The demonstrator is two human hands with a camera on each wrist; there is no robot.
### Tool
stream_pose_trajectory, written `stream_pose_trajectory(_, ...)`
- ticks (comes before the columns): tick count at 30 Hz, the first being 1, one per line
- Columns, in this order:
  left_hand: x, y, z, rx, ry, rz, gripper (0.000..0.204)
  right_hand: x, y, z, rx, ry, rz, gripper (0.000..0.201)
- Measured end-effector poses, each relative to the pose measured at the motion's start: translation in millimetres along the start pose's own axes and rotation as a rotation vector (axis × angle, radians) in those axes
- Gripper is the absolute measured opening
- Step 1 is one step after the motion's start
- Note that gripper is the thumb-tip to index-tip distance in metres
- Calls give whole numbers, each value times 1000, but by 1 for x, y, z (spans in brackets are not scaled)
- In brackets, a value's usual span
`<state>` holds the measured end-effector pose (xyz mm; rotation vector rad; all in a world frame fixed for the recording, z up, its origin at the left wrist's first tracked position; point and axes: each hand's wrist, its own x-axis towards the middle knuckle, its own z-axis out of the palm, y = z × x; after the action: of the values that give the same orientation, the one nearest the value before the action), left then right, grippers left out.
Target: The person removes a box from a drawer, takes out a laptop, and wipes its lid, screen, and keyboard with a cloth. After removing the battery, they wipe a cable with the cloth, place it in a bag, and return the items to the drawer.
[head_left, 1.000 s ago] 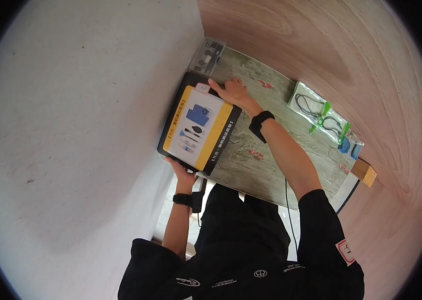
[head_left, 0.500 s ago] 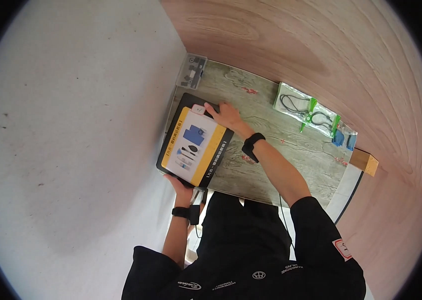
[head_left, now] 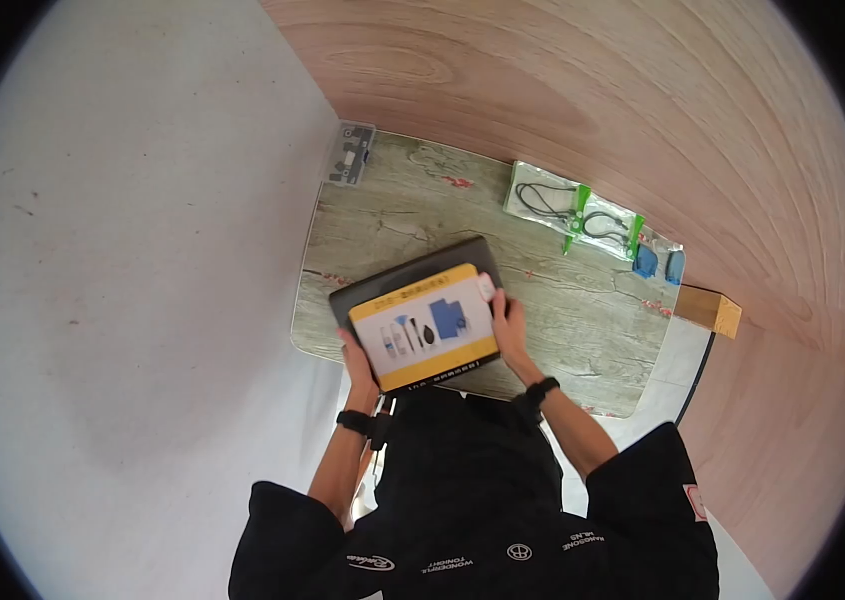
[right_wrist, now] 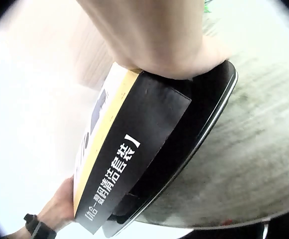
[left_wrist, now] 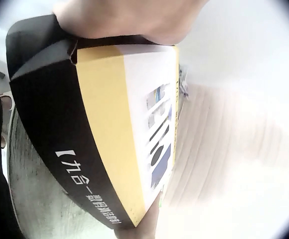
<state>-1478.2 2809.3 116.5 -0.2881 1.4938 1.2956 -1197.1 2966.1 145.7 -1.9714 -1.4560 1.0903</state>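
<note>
A black, yellow and white cleaning-kit box, printed with brushes, a blower and blue cloths, lies on a larger flat black laptop-like slab with rounded corners and a thin shiny edge. The stack is at the table's near edge, slightly tilted to the view. My left hand grips its left end, thumb up along the box's side. At the opposite end, my right hand holds the stack, its fingers reaching toward the slab's corner. A small pale pink label shows at the box's right corner.
Clear bags with green clips and dark cables lie along the table's back edge, beside blue packets. A clear plastic case sits at the back left corner. Walls stand behind and to the left. A wooden block juts out right.
The box and slab have turned clockwise together and come away from the left wall toward the near edge. My right hand has swung from the far side round to the right end.
</note>
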Motion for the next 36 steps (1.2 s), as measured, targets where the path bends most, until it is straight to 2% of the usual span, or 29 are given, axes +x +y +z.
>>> stream_pose_trajectory(1,-55,32,56,100,114,43,98,-12,19,-15,63,4,57,69)
stream_pose_trajectory(2,-57,26,69,189,118,52,98,-24,36,-32,125,12,115,69)
stream_pose_trajectory(6,-55,-7,103,509,97,100,98,-58,79,-76,209,166,271,70)
stream_pose_trajectory(7,-71,-8,120,572,115,96,98,-64,79,-91,216,216,297,72)
stream_pose_trajectory(10,-55,-41,131,652,70,152,100,-65,89,-116,282,242,327,74)
stream_pose_trajectory(14,-67,-50,164,756,64,118,102,-67,102,-147,305,226,400,76)
stream_pose_trajectory(20,-48,-67,166,764,4,130,107,-59,115,-152,300,229,423,80)
stream_pose_trajectory(24,-68,-59,175,736,-23,107,106,-59,115,-160,285,202,462,81)
stream_pose_trajectory(26,-57,-61,167,815,22,133,105,-56,113,-163,328,139,507,81)
stream_pose_trajectory(27,-51,-62,164,854,42,147,104,-55,111,-161,327,173,498,81)
stream_pose_trajectory(30,-63,-60,168,1033,195,217,101,-55,108,-163,318,203,499,80)
stream_pose_trajectory(36,-78,-59,182,1173,313,300,97,-54,111,-169,226,106,514,81)
